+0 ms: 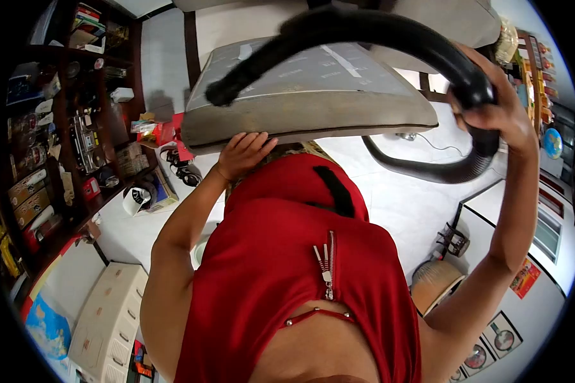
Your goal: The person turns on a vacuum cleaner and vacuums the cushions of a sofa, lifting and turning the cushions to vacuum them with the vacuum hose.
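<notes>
A grey-brown seat cushion (306,113) lies in front of my body, with a paler grey underside and strips of tape facing up. My left hand (246,153) grips its near lower edge, fingers curled over the seam and thumb hidden. Raised at the right, my right hand (506,115) is wrapped round the handle of a black vacuum cleaner hose (421,45). From that hand the black tube arches left over the cushion, its dark end (221,94) hanging just above the cushion's left part. The hose's lower part loops beneath the right side of the cushion.
Dark shelves (70,147) packed with small items stand at the left. On the floor nearby are a red bag (166,131) and a white cup-like container (136,199). A cream drawer cabinet (105,319) is lower left; a round stool-like object (436,281) stands lower right.
</notes>
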Action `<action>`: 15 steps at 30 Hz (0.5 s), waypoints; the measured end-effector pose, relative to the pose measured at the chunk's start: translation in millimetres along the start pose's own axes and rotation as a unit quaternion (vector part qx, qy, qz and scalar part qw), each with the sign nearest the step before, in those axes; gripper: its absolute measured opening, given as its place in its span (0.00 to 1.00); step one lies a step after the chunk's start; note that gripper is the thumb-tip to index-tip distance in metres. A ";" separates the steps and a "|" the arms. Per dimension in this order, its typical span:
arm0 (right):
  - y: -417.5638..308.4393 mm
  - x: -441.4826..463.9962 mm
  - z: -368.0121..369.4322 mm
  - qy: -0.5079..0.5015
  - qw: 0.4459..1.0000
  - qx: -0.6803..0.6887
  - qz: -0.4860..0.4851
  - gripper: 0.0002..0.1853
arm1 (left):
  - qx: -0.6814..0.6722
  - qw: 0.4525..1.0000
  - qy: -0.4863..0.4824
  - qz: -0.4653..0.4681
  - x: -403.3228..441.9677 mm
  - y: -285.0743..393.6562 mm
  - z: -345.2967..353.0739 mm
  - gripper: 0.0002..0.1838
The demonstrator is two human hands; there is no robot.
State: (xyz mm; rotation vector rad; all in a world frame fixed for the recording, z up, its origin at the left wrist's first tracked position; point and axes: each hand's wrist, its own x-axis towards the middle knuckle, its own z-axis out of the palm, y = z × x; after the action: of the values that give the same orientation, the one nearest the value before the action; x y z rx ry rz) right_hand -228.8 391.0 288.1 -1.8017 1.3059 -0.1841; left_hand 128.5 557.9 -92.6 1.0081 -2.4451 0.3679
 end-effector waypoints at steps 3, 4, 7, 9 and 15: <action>-14.7 45.7 32.4 -0.064 0.996 0.024 -0.049 0.46 | -0.011 1.000 -0.005 0.012 -1.4 -1.6 -1.5 0.21; -13.1 58.5 44.0 -0.059 0.997 0.030 -0.034 0.50 | -0.016 1.000 -0.010 0.010 0.1 -1.3 -3.6 0.21; -26.7 76.0 54.9 -0.080 0.997 0.018 -0.009 0.49 | -0.046 0.998 -0.030 0.000 3.8 -0.6 -13.0 0.21; -28.4 77.7 48.4 -0.082 0.996 -0.020 0.007 0.50 | -0.047 0.998 -0.040 0.003 4.1 -2.5 -13.5 0.20; -18.0 34.8 6.8 -0.053 0.993 -0.105 0.015 0.49 | -0.030 0.999 -0.040 0.007 0.4 -0.3 -7.8 0.22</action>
State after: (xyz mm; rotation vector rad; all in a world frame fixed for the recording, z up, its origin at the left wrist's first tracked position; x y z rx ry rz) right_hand -197.1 367.1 284.5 -1.9376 1.3158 0.0684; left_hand 131.0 560.7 -85.7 0.9976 -2.5200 0.2626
